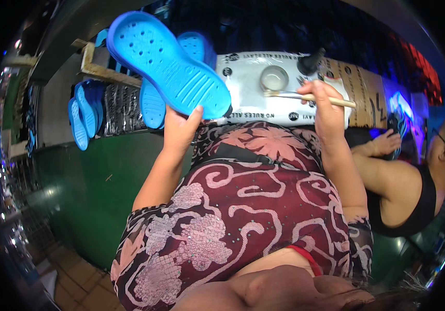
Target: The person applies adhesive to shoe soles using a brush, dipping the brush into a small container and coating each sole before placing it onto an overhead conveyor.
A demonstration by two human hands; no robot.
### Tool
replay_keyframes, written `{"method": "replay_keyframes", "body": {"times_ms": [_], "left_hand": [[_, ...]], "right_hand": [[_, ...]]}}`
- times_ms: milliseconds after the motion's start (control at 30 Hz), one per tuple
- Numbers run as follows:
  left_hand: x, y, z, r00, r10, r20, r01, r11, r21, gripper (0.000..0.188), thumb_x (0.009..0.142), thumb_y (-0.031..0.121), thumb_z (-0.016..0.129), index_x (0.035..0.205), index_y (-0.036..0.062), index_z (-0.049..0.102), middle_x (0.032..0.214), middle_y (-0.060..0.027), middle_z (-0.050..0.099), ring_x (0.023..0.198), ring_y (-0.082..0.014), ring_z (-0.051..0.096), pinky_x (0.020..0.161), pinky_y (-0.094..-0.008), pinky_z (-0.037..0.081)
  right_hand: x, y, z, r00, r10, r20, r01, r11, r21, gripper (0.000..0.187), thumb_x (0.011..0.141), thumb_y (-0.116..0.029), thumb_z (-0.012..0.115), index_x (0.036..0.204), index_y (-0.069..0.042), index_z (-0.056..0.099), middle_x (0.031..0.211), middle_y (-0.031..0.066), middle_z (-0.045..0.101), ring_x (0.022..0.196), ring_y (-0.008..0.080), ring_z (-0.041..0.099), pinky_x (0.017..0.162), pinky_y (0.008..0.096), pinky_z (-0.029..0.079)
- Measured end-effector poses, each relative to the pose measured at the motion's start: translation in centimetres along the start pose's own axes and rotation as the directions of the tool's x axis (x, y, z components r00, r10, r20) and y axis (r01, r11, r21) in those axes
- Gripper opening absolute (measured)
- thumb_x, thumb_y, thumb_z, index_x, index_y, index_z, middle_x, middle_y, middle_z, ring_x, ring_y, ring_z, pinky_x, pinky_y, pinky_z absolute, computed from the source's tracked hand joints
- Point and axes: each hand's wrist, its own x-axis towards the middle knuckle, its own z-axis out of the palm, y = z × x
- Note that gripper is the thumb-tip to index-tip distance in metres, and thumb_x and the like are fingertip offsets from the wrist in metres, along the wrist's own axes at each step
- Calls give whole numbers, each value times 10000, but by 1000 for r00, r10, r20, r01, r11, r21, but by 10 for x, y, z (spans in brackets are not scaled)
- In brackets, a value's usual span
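Note:
A bright blue shoe sole (163, 62) is raised at the left, its holed, ribbed face toward me. My left hand (181, 127) is closed on its lower end, thumb on the ribbed face. In my right hand (327, 106) is a paintbrush (342, 102) with a pale wooden handle, its bristles pointing left. Those bristles are just below a small round cup (274, 78) of whitish, see-through contents; whether they touch its rim I cannot tell. More blue soles (152, 106) stand behind the raised one, partly hidden by it.
Printed white plastic sheeting (243, 98) covers the worktop, beside brown cardboard (359, 88). A black cone-shaped object (311, 61) stands behind the cup. Farther left are several blue soles (85, 111) and a metal bracket (106, 72). A co-worker (409, 186) sits close at my right.

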Motion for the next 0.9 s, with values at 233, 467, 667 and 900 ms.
{"method": "replay_keyframes", "body": {"times_ms": [233, 467, 667, 900], "left_hand": [[12, 2, 53, 972, 186, 145, -199, 977, 81, 421, 776, 28, 589, 1151, -49, 415, 1044, -134, 567, 922, -175, 569, 830, -310, 450], [12, -4, 74, 931, 315, 183, -334, 939, 86, 422, 737, -8, 601, 1123, -65, 442, 992, -134, 601, 875, -176, 597, 794, -291, 465], [13, -13, 75, 923, 329, 197, -360, 921, 147, 431, 709, 8, 617, 1101, -70, 457, 948, -138, 618, 850, -172, 609, 760, -289, 479], [16, -12, 74, 915, 329, 233, -377, 902, 208, 442, 695, 9, 621, 1099, -66, 458, 904, -145, 628, 796, -188, 628, 730, -297, 491]], "right_hand": [[-3, -5, 13, 904, -387, 182, 427, 839, -338, 205, 829, -148, 581, 668, -32, 633, 608, 70, 570, 581, 216, 509, 614, 320, 392], [-5, 14, 1, 849, -468, 246, 528, 716, -458, 185, 807, -145, 593, 648, -61, 634, 575, 56, 545, 578, 226, 506, 633, 329, 381], [-7, 8, -11, 892, -397, 217, 452, 762, -464, 173, 798, -149, 605, 648, -66, 629, 602, 55, 561, 583, 235, 510, 651, 332, 381], [-2, 11, -6, 883, -381, 274, 469, 710, -524, 150, 778, -146, 629, 656, -60, 623, 589, 55, 547, 595, 236, 518, 699, 344, 392]]}}
